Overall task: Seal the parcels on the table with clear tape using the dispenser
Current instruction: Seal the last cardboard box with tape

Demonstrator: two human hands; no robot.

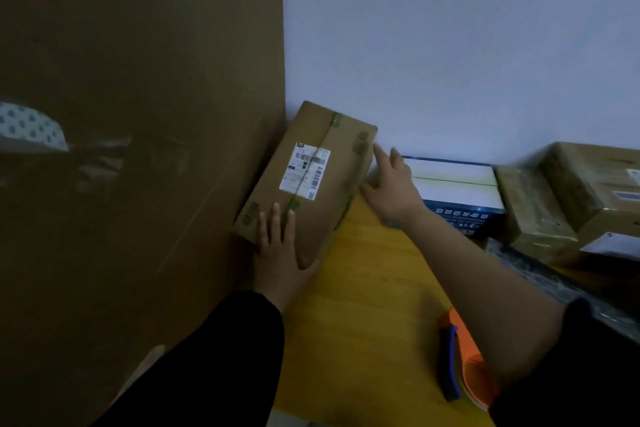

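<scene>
1. Your left hand (pixel 280 253) is pressing flat on one labelled parcel (pixel 304 180) on the tabletop (pixel 363 288).
2. Your right hand (pixel 391 184) is spreading open at its right edge.
3. One dispenser (pixel 460 364) is lying beside your right forearm; three more parcels (pixel 533 215) are sitting further right.

The dispenser (pixel 457 360) lies half hidden under the right forearm (pixel 485 274), the label (pixel 304 172) beyond the left hand (pixel 280 250) is unreadably small, and the wrapped parcel (pixel 602 184) past the right hand (pixel 393 189) is cropped.
</scene>
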